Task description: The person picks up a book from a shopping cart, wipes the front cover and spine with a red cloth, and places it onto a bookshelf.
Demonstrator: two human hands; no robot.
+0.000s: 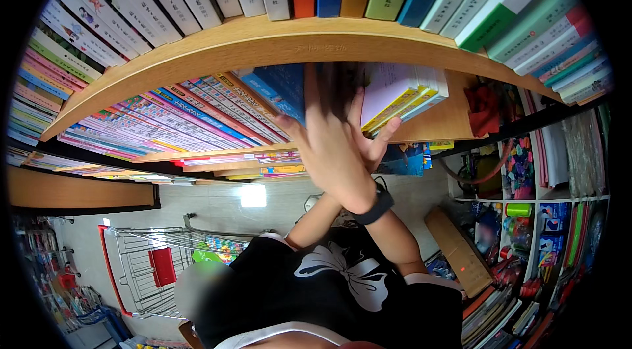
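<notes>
My forearms cross in front of the lower bookshelf. My right hand (328, 149), with a black band on its wrist, lies over the left one and reaches to the left side of a gap between books. Its fingers are spread beside a blue book (281, 85), the thumb near that book's spine. Behind it, my left hand (369, 144) is partly hidden. One of its fingers lies along a pale purple book cover (382, 87), and its thumb sticks out before the yellow-edged spines (402, 107). The fingertips deep in the gap are dark and blurred.
An upper wooden shelf (316, 35) full of books overhangs my hands. Thin books (197, 112) stand in a row to the left. A wire shopping cart (148, 270) stands on the floor at left. At right are a cardboard piece (459, 250) and white shelving (533, 196) with goods.
</notes>
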